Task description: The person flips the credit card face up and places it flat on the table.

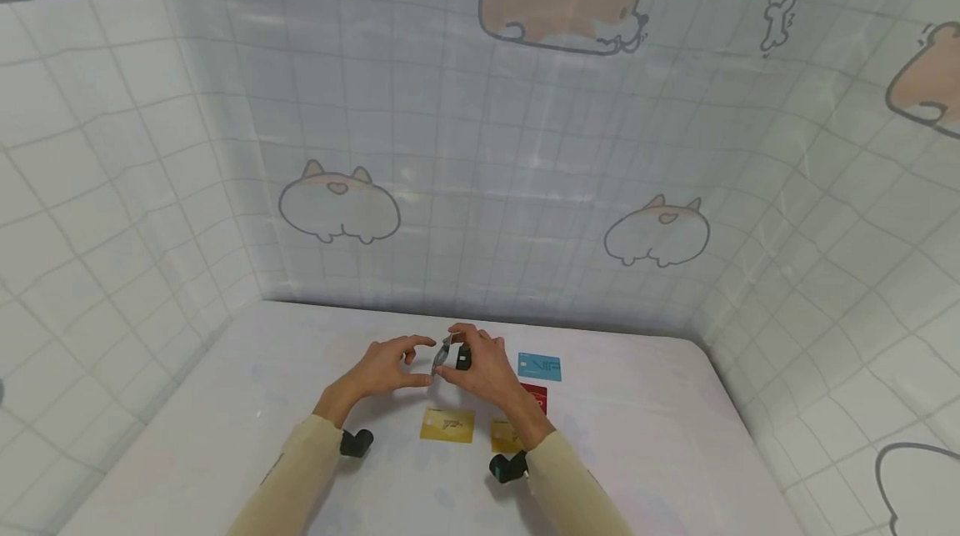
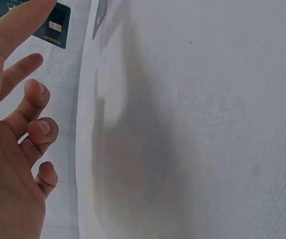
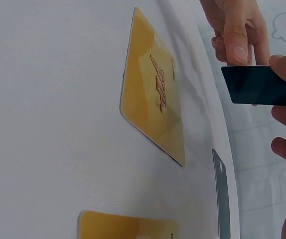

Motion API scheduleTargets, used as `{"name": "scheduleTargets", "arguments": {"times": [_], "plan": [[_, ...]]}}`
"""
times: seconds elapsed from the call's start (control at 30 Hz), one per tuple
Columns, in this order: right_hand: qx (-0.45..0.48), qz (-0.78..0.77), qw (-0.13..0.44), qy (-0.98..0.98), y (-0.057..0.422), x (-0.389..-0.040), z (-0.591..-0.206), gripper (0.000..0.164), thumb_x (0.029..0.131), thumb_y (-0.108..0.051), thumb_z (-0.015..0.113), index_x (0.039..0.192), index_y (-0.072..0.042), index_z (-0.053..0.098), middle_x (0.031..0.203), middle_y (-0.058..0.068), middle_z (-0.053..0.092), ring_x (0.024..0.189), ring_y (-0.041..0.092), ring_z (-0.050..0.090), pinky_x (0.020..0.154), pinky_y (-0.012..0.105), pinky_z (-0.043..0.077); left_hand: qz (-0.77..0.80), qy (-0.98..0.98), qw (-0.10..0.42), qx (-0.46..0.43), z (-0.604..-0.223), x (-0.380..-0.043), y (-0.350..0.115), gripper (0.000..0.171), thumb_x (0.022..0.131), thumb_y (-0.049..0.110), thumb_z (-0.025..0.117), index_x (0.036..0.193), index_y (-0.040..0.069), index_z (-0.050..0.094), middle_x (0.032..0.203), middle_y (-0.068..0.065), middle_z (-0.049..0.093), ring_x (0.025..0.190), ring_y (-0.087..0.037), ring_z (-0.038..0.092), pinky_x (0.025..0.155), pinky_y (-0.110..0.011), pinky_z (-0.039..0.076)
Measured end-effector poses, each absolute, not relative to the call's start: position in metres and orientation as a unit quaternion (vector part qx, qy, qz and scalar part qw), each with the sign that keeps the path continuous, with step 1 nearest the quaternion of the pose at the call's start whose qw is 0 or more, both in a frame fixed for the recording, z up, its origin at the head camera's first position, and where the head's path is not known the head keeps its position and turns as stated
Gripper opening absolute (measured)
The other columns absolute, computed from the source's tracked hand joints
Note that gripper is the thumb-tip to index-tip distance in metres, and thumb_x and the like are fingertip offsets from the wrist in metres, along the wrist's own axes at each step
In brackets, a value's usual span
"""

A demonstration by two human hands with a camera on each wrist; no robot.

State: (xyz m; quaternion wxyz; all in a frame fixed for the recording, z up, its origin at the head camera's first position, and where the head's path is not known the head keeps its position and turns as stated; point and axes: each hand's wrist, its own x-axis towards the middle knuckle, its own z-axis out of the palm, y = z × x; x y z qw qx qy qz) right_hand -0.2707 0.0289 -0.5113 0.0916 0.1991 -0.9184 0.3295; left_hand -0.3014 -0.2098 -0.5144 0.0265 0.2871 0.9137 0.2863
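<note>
My right hand (image 1: 486, 365) pinches a dark green card (image 3: 252, 85) between thumb and fingers, holding it tilted up over the table. A small gold chip and the word LOGO show on the card (image 2: 57, 30) in the left wrist view. Facing it from the other side, my left hand (image 1: 384, 366) has its thumb and index finger spread, fingertips right by the card's edge. Its other fingers are loosely bent. Beneath the right hand lies another dark card (image 1: 463, 358) with a pale chip, partly covered by the fingers.
A blue card (image 1: 540, 367) lies right of the hands. The right forearm partly hides a red card (image 1: 537, 394) and a yellow card (image 1: 506, 436). Another yellow card (image 1: 447, 426) lies nearer me. Patterned cloth walls (image 1: 480, 269) surround the white table (image 1: 300, 336).
</note>
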Motion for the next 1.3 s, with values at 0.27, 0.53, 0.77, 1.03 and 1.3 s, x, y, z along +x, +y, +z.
{"name": "scheduleTargets", "arguments": {"times": [0.27, 0.53, 0.77, 1.03, 1.3], "plan": [[0.2, 0.336, 0.086, -0.917, 0.0289, -0.2712, -0.5117, 0.068, 0.084, -0.054, 0.077, 0.139, -0.029, 0.046, 0.125, 0.001, 0.067, 0.11, 0.025, 0.064, 0.09, 0.041, 0.032, 0.284, 0.913, 0.034, 0.29, -0.5154, -0.3016, -0.2102, 0.06, 0.083, 0.048, 0.079, 0.134, 0.022, 0.062, 0.086, 0.001, 0.055, 0.066, -0.01, 0.041, 0.069, -0.037, 0.029], [0.197, 0.349, 0.078, -0.913, 0.0297, -0.2703, -0.5107, 0.067, 0.084, -0.054, 0.076, 0.139, -0.03, 0.046, 0.125, 0.004, 0.067, 0.112, 0.026, 0.063, 0.09, 0.041, 0.032, 0.286, 0.912, 0.04, 0.292, -0.5153, -0.301, -0.2107, 0.058, 0.081, 0.049, 0.081, 0.132, 0.025, 0.063, 0.088, -0.001, 0.056, 0.065, -0.009, 0.041, 0.067, -0.035, 0.029], [0.195, 0.352, 0.077, -0.912, 0.0294, -0.2702, -0.5113, 0.067, 0.084, -0.056, 0.075, 0.139, -0.029, 0.046, 0.125, 0.005, 0.067, 0.112, 0.026, 0.063, 0.091, 0.042, 0.032, 0.292, 0.908, 0.043, 0.296, -0.5174, -0.3011, -0.2114, 0.053, 0.081, 0.049, 0.081, 0.127, 0.028, 0.065, 0.086, 0.0, 0.055, 0.068, -0.008, 0.042, 0.072, -0.038, 0.027], [0.197, 0.349, 0.081, -0.913, 0.0297, -0.2714, -0.5107, 0.069, 0.083, -0.054, 0.077, 0.14, -0.027, 0.048, 0.126, 0.006, 0.066, 0.109, 0.027, 0.063, 0.091, 0.043, 0.032, 0.291, 0.909, 0.033, 0.296, -0.516, -0.302, -0.2144, 0.051, 0.081, 0.048, 0.081, 0.125, 0.027, 0.065, 0.088, -0.002, 0.058, 0.065, -0.008, 0.041, 0.068, -0.034, 0.029], [0.195, 0.333, 0.086, -0.919, 0.0336, -0.2765, -0.515, 0.069, 0.084, -0.057, 0.075, 0.14, -0.024, 0.051, 0.124, 0.0, 0.066, 0.107, 0.025, 0.061, 0.089, 0.04, 0.032, 0.275, 0.919, 0.016, 0.284, -0.5169, -0.3062, -0.2176, 0.052, 0.08, 0.048, 0.082, 0.125, 0.026, 0.064, 0.086, 0.004, 0.052, 0.069, -0.01, 0.042, 0.07, -0.036, 0.03]]}}
